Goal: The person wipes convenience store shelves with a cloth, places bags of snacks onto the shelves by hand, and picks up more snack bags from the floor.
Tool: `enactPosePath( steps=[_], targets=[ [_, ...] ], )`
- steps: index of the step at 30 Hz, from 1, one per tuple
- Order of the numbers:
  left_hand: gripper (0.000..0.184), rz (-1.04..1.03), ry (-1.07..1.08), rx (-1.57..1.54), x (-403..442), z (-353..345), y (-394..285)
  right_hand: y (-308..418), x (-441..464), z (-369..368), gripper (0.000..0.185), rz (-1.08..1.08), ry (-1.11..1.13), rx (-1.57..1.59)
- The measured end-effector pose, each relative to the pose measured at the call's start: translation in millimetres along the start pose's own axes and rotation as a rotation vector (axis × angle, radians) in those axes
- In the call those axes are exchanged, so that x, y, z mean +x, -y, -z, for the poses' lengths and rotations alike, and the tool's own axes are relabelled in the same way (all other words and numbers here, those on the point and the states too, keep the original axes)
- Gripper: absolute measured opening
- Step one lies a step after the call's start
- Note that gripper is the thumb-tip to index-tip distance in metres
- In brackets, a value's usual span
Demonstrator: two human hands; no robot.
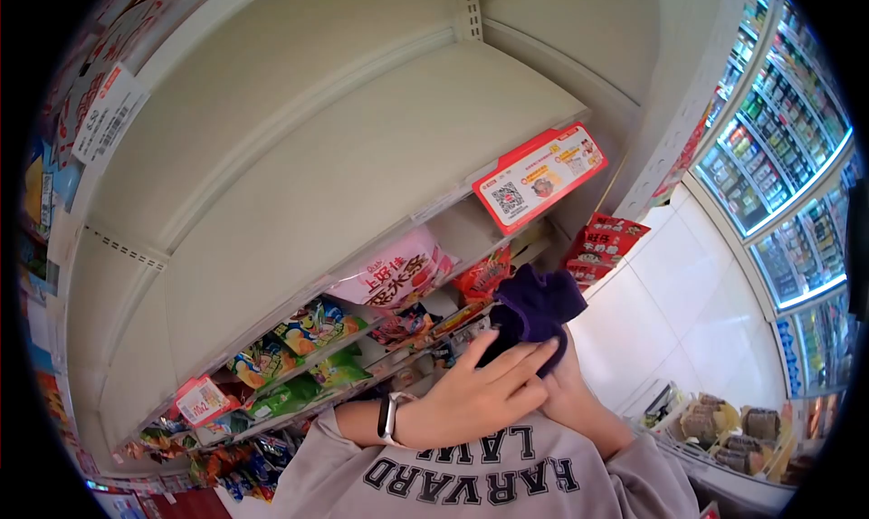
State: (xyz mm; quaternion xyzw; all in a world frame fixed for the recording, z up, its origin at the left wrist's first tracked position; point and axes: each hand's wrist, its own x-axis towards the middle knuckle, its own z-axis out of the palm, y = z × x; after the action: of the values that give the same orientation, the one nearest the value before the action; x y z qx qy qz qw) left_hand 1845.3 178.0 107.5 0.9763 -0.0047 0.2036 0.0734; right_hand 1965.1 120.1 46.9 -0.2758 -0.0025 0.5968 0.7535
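Note:
A dark purple cloth (539, 306) is bunched up between my two hands, just in front of my chest. My left hand (475, 392), with a smart band on its wrist, reaches across from the left, its fingers on the lower part of the cloth. Behind those fingers, my right hand (563, 374) grips the cloth from the right, its fingers mostly hidden. Above and left of the hands is a bare part of a cream shelf (344, 157), with a red-edged promotional card (540, 177) on its front edge.
Lower shelves hold a pink snack bag (394, 270), green bags (339, 367) and other packets. Red packets (605, 247) hang at the shelf's right end. Bottled drinks fill a lit cooler (769, 130) at the right. Wrapped goods (738, 438) sit in a bin at the lower right.

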Motion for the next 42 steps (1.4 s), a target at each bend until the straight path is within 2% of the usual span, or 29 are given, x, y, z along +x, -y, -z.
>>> enactPosePath(
  steps=[1, 3, 4, 7, 8, 11, 12, 16, 19, 22, 25, 26, 28, 30, 33, 35, 37, 40, 41, 42],
  targets=[
    [0.009, 0.016, 0.010, 0.049, -2, -3, 0, 2, -2, -4, 0.042, 0.027, 0.022, -0.019],
    [0.008, 0.050, 0.027, 0.154, -7, -5, 4, -1, 12, 2, 0.046, -0.058, 0.044, 0.353],
    [0.008, 0.064, 0.007, 0.206, -9, -7, 3, 9, 3, -3, 0.056, -0.111, 0.047, 0.317],
    [0.007, 0.130, -0.044, 0.293, -11, -9, 0, -8, -2, 8, 0.060, 0.064, 0.206, 0.058],
    [0.006, 0.137, -0.070, 0.312, -10, -11, 0, -6, -4, 5, 0.055, 0.144, 0.229, -0.047],
    [0.008, 0.110, -0.088, 0.199, -12, -12, 5, 0, -3, -6, 0.050, 0.189, 0.062, -0.195],
    [0.011, 0.135, -0.124, 0.107, -14, -10, 7, 0, 1, -2, 0.049, 0.179, 0.073, -0.081],
    [0.026, 0.295, -0.357, -0.130, -30, -4, 21, -9, 4, -5, 0.053, 0.317, -0.090, -0.201],
    [0.041, 0.510, -0.505, -0.241, -35, -10, 27, -18, 9, -1, 0.055, 0.393, -0.077, -0.248],
    [0.053, 0.717, -0.532, -0.518, -36, -18, 28, -16, 16, 11, 0.053, 0.501, 0.084, -0.397],
    [0.055, 0.793, -0.633, -0.599, -25, -16, 32, -11, 21, 31, 0.048, 0.635, 0.268, -0.573],
    [0.057, 0.774, -0.475, -0.645, -24, -7, 34, -8, 17, 33, 0.046, 0.659, 0.301, -0.578],
    [0.052, 0.631, -0.354, -0.490, -21, -1, 34, -4, 9, 34, 0.041, 0.719, 0.363, -0.583],
    [0.044, 0.517, -0.222, -0.386, -21, 4, 35, -3, -3, 33, 0.039, 0.596, 0.407, -0.347],
    [0.039, 0.453, 0.023, -0.703, -25, 11, 40, -21, -27, 43, 0.039, 0.508, 0.384, -0.143],
    [0.037, 0.374, 0.092, -0.827, -28, 6, 43, -33, -43, 48, 0.039, 0.517, 0.403, -0.122],
    [0.036, 0.343, 0.139, -0.895, -25, 7, 30, -48, -67, 43, 0.036, 0.528, 0.307, -0.068],
    [0.023, 0.220, 0.212, -0.505, -37, 17, 1, -69, -92, 57, 0.036, 0.497, 0.294, 0.019],
    [0.020, 0.191, 0.226, -0.387, -44, 16, -9, -75, -102, 59, 0.039, 0.509, 0.229, -0.003],
    [0.015, 0.203, 0.204, -0.424, -50, 13, -19, -81, -113, 60, 0.042, 0.517, 0.160, -0.021]
  ],
)
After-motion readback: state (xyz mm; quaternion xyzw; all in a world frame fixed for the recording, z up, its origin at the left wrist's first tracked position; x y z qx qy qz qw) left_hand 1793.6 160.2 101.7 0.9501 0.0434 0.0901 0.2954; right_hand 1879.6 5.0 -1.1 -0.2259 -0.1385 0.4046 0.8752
